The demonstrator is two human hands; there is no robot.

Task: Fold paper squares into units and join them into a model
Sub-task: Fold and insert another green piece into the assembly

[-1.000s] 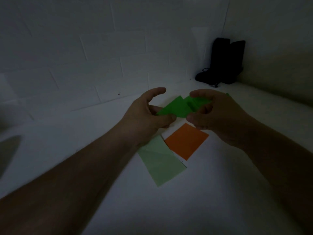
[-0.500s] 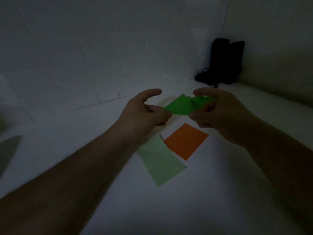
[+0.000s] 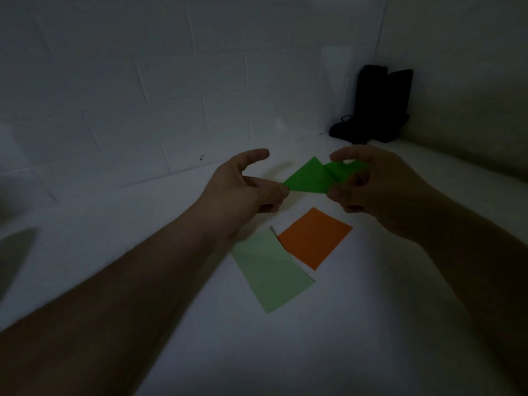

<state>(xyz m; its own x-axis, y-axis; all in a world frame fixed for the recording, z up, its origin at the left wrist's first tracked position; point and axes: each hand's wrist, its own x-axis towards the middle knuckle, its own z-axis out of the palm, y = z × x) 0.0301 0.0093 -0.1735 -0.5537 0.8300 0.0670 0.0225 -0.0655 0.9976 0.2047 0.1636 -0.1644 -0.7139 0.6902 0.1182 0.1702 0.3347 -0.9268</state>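
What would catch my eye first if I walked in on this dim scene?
Most likely the bright green folded paper, held up in the middle between the left hand, pinching its left tip, and the right hand, gripping its other end. Below them on the white surface lie an orange square and, beside it, a pale green sheet. A black object stands in the far corner.

Two bare forearms, seemingly sleeveless, no rings visible, dim light
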